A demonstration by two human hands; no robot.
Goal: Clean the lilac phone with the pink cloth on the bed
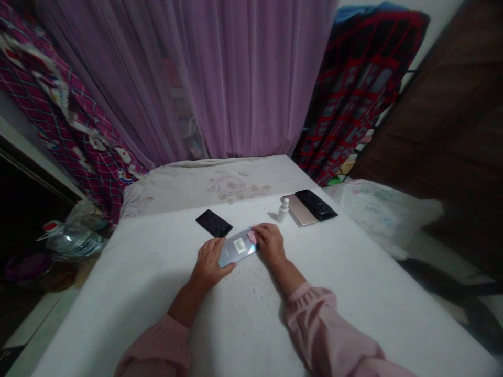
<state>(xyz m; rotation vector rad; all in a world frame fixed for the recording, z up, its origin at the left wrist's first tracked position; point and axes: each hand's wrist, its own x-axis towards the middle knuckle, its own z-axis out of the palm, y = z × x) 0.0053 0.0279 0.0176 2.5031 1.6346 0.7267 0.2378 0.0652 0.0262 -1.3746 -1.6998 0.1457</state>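
A silvery blue phone with a pale label on its back lies tilted across the middle of the white table. My left hand grips its left end, thumb at the near edge and fingers at the far edge. At the phone's right end, my right hand pinches a small pink cloth against the back surface. Just beyond the phone is a black phone, lying flat. A small white spray bottle stands upright beyond my right hand.
Right of the bottle lie a rose-gold phone and a black phone on a dark flat item. The white table has a floral cloth at its far end, before purple curtains. A large water bottle is at the left.
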